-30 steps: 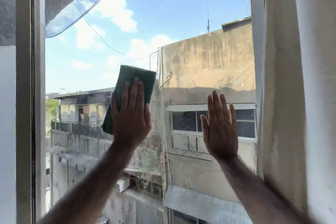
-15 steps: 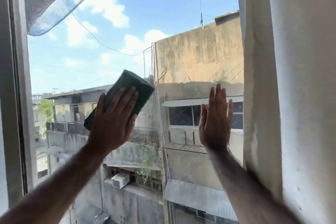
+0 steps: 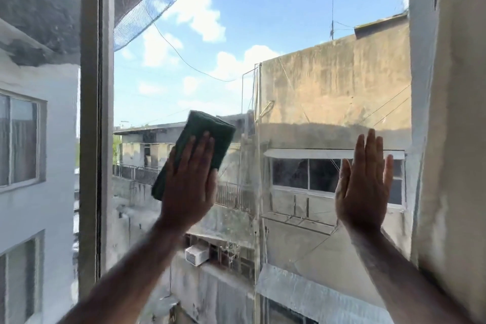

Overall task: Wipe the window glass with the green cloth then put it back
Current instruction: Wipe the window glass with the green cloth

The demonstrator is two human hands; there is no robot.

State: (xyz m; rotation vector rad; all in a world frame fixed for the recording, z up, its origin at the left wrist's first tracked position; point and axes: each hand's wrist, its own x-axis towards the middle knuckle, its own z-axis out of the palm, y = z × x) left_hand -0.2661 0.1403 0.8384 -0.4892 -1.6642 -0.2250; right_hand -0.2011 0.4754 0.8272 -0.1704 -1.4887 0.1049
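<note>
The folded green cloth [image 3: 210, 134] lies flat against the window glass [image 3: 263, 21], tilted up to the right. My left hand [image 3: 188, 181] presses on its lower half with flat fingers, so part of the cloth is hidden under the palm. My right hand [image 3: 364, 187] rests flat on the glass near the right edge, fingers together and pointing up, holding nothing.
A grey vertical window frame [image 3: 92, 126] stands to the left of the pane, with another pane beyond it. A pale curtain [image 3: 457, 139] hangs along the right side, close to my right forearm. Buildings and sky show through the glass.
The cloth and my left hand have tilted and slid a little across the glass. The view has shifted left, showing more of the frame. My right hand stays flat on the pane.
</note>
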